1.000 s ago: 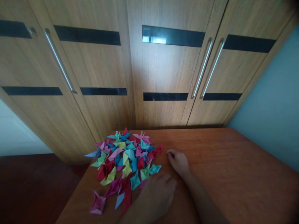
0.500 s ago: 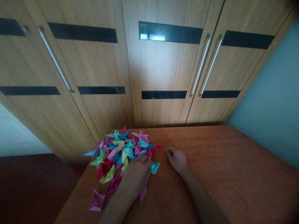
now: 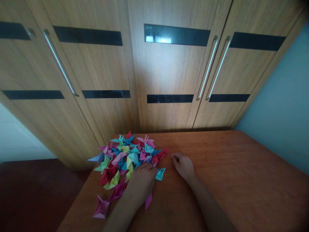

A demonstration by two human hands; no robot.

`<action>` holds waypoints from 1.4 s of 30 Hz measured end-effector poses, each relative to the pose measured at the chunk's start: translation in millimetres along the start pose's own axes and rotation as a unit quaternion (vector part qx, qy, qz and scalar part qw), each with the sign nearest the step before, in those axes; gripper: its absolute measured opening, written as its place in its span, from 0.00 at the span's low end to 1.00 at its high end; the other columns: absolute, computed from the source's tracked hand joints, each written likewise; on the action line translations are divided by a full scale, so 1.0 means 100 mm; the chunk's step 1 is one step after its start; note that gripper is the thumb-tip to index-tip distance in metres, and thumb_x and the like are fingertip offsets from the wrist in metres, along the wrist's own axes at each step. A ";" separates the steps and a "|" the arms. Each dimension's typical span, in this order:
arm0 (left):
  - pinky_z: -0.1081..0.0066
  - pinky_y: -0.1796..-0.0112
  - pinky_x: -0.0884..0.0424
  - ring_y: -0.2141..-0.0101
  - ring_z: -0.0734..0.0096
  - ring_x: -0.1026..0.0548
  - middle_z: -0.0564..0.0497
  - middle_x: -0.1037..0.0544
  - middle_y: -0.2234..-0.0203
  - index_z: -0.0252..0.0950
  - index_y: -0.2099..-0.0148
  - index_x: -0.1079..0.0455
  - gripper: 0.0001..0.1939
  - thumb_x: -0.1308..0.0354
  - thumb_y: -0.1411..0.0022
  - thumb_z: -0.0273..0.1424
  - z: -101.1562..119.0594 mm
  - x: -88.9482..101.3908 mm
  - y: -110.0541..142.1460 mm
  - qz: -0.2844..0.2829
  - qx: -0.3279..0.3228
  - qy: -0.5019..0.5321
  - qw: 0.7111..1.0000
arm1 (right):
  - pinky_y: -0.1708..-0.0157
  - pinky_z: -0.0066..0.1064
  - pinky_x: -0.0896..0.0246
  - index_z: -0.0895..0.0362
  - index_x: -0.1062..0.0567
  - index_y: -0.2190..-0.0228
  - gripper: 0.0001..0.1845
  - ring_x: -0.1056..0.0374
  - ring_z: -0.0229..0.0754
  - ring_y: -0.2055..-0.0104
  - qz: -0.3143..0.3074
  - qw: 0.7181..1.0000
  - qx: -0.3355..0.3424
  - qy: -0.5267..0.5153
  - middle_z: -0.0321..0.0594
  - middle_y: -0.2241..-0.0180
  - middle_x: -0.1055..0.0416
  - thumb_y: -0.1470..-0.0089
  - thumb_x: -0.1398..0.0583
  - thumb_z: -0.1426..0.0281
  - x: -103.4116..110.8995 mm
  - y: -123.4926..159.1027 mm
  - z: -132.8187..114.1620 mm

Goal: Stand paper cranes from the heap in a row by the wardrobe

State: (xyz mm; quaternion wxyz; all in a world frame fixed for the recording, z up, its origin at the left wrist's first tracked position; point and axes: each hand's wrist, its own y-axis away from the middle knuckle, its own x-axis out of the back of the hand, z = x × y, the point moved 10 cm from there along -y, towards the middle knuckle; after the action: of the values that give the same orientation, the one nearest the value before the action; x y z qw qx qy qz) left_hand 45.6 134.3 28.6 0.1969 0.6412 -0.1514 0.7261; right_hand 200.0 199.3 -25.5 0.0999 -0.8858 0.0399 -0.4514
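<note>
Wooden wardrobe doors (image 3: 166,74) with long metal handles (image 3: 209,69) fill the background, and in front of them runs a reddish-brown counter (image 3: 241,180). On that counter sits a pile (image 3: 125,154) of folded paper pieces in red, teal, pink, yellow-green and blue, heaped toward the wardrobe side.

Left hand (image 3: 141,183) is down on the near edge of the pile, palm flat, covering several pieces; its grip looks spread and pressing rather than pinching, though the fingertips are hidden among the paper. A teal piece (image 3: 160,174) pokes out just right of that hand, touching it, and a pink piece (image 3: 148,200) shows beneath the hand on the near side. A larger pink piece (image 3: 101,208) lies apart at the near-left corner of the pile, close to the counter's edge.

Right hand (image 3: 183,166) rests on bare counter just right of the pile, fingers curled loosely inward, holding nothing, its fingertips near the red pieces (image 3: 160,155) at the pile's right edge but not touching them.
</note>
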 end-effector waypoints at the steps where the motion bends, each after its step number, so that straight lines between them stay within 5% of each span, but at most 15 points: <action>1: 0.65 0.61 0.36 0.61 0.61 0.29 0.47 0.26 0.66 0.37 0.64 0.30 0.09 0.51 0.40 0.23 0.01 0.01 0.00 0.007 -0.004 0.001 1.000 | 0.61 0.26 0.42 0.51 0.24 0.67 0.12 0.31 0.39 0.60 0.000 1.000 -0.001 -0.001 0.35 0.63 0.25 0.46 0.48 0.72 0.00 0.00 0.00; 8: 0.71 0.60 0.36 0.62 0.68 0.29 0.51 0.25 0.67 0.38 0.64 0.29 0.07 0.48 0.40 0.25 0.04 0.01 0.00 0.049 -0.040 0.101 0.993 | 0.60 0.26 0.42 0.52 0.24 0.66 0.12 0.31 0.38 0.60 0.005 1.000 -0.004 -0.001 0.36 0.63 0.25 0.46 0.48 0.70 0.00 0.00 0.02; 12: 0.73 0.60 0.36 0.62 0.69 0.28 0.52 0.24 0.67 0.39 0.64 0.29 0.04 0.45 0.41 0.27 0.01 0.22 -0.07 0.113 -0.046 0.161 0.979 | 0.61 0.26 0.42 0.52 0.25 0.66 0.12 0.31 0.38 0.61 0.008 1.000 0.000 -0.003 0.36 0.64 0.25 0.46 0.48 0.71 -0.02 -0.01 0.04; 16: 0.73 0.59 0.36 0.62 0.69 0.27 0.52 0.23 0.66 0.38 0.63 0.28 0.05 0.45 0.40 0.30 -0.10 0.57 -0.36 0.178 -0.028 0.144 0.973 | 0.59 0.26 0.41 0.52 0.25 0.66 0.12 0.31 0.39 0.60 -0.005 1.000 -0.004 -0.002 0.36 0.63 0.25 0.46 0.48 0.72 -0.03 -0.01 0.04; 19: 0.74 0.61 0.36 0.64 0.70 0.26 0.52 0.22 0.66 0.38 0.61 0.27 0.08 0.47 0.39 0.31 -0.20 0.67 -0.77 0.170 -0.004 0.106 0.980 | 0.58 0.26 0.41 0.52 0.24 0.66 0.12 0.31 0.39 0.59 -0.006 1.000 -0.006 -0.003 0.36 0.62 0.25 0.47 0.48 0.72 -0.03 -0.02 0.04; 27: 0.70 0.60 0.34 0.61 0.64 0.26 0.45 0.22 0.65 0.37 0.65 0.26 0.09 0.47 0.41 0.30 -0.42 0.33 -1.65 0.099 0.077 0.019 0.992 | 0.59 0.26 0.41 0.51 0.25 0.67 0.12 0.31 0.38 0.60 -0.004 1.000 -0.010 -0.010 0.35 0.63 0.25 0.47 0.48 0.72 -0.04 -0.04 0.07; 42: 0.68 0.58 0.33 0.59 0.62 0.26 0.44 0.23 0.61 0.39 0.59 0.26 0.11 0.48 0.40 0.31 -0.39 0.07 -1.92 0.062 0.089 -0.017 0.994 | 0.62 0.25 0.43 0.51 0.25 0.67 0.12 0.32 0.38 0.61 0.003 1.000 -0.016 -0.010 0.34 0.64 0.25 0.46 0.48 0.71 -0.01 -0.04 0.06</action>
State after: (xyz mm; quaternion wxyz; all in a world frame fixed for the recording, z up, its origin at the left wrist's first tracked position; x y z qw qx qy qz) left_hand 103.1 321.4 24.5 0.0913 0.6575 -0.1290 0.7367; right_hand 204.4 204.3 -28.6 0.0877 -0.8916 0.0484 -0.4415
